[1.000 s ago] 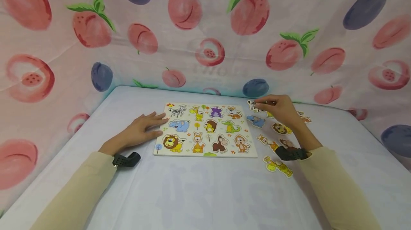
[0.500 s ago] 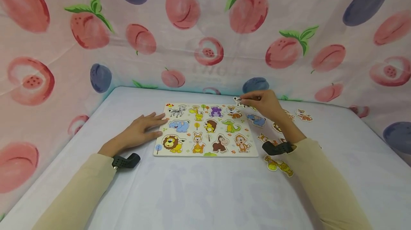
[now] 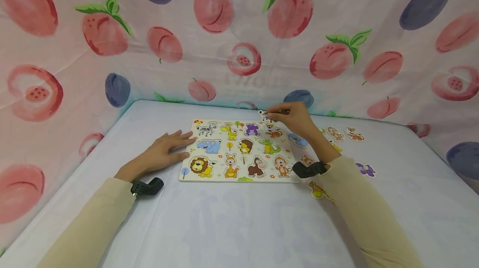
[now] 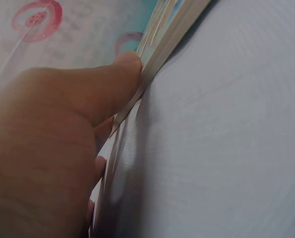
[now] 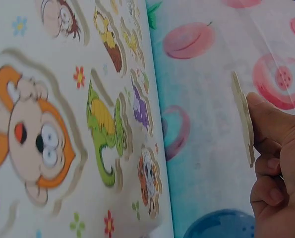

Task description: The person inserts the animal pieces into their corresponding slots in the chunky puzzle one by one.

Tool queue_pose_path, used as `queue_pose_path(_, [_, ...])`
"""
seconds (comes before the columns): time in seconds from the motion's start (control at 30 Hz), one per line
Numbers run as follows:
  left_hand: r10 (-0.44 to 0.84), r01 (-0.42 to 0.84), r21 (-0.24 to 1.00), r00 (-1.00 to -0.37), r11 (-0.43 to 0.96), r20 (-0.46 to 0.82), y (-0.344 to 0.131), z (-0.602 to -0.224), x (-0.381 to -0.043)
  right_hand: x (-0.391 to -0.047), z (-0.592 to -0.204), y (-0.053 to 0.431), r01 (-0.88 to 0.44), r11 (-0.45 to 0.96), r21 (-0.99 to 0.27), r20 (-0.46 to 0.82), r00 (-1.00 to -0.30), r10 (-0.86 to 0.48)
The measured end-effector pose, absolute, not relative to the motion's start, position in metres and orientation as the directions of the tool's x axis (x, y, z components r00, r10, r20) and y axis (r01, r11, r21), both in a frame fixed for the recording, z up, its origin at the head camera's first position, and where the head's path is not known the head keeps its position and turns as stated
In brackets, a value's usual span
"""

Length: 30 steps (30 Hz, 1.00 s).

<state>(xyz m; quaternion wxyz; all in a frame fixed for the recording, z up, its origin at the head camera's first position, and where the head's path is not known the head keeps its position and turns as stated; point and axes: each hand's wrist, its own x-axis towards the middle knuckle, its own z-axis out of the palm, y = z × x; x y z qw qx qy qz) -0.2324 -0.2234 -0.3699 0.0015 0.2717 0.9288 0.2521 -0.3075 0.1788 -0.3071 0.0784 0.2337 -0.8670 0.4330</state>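
Note:
A white animal puzzle board (image 3: 220,168) with shaped recesses lies mid-table. My left hand (image 3: 166,150) rests at its left edge with fingers extended; in the left wrist view the thumb (image 4: 125,64) touches the board's side. My right hand (image 3: 293,116) pinches the zebra puzzle piece (image 3: 263,115) between thumb and fingers, over the board's far right corner by the tiger recess. In the right wrist view, the piece (image 5: 243,119) shows edge-on, apart from the board. The zebra recess (image 3: 206,129) is at the far left corner.
Right of the board lie loose pieces: an elephant (image 3: 298,140), a monkey (image 3: 334,134), a tiger (image 3: 354,134), a purple hippo (image 3: 365,169) and a giraffe (image 3: 318,190). The right forearm partly covers others. A peach-printed cloth (image 3: 179,81) hangs behind the table.
My right hand has carried the zebra piece leftward from the loose pieces to the board's far right corner, uncovering the hippo piece. The left hand and board have stayed put.

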Motion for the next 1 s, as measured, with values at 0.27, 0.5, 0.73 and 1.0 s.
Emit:
queue_pose_path(0.27, [0.500,0.495,0.471,-0.857,0.730,0.125,-0.223,-0.370,-0.232,-0.308,-0.305,0.154,-0.490,0.494,-0.718,0.349,-0.868,-0.354])
queue_pose_path(0.5, [0.496,0.486,0.472,-0.861,0.735,0.114,-0.224,-0.371,-0.232,-0.309,-0.308,0.135,-0.473,0.473,-0.744,0.329,-0.874,-0.358])
queue_pose_path(0.73, [0.493,0.485,0.468,-0.862,0.739,0.115,-0.224,-0.372,-0.233,-0.309,-0.307,0.112,-0.459,0.443,-0.770,0.302,-0.874,-0.380])
queue_pose_path(1.0, [0.494,0.481,0.470,-0.863,0.740,0.106,-0.224,-0.372,-0.234,-0.306,-0.312,0.079,-0.486,0.418,-0.768,0.320,-0.856,-0.406])
